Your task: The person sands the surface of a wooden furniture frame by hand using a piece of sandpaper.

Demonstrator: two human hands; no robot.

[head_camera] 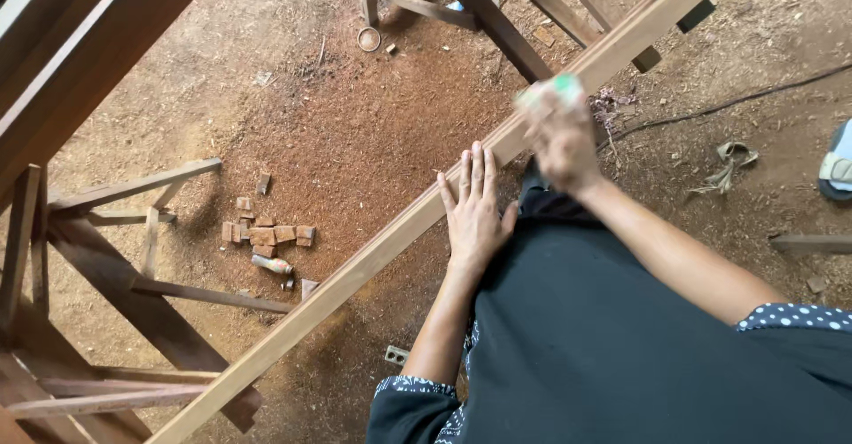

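Observation:
A long pale wooden bar [355, 271] runs diagonally from the lower left to the upper right. My left hand [475, 209] lies flat on it, fingers together and stretched out. Further up the bar, my right hand [557, 133] is blurred by motion and is closed around a small green and white pad [561, 86] that presses on the wood. My lap in dark cloth [603, 337] sits just beside the bar.
Sawdust covers the dirt floor. Small wood offcuts [266, 233] and a small tube lie left of the bar. A wooden trestle [133, 284] stands at the left, more frames at the top. A black cable [737, 102] and a sandal [837, 164] lie at the right.

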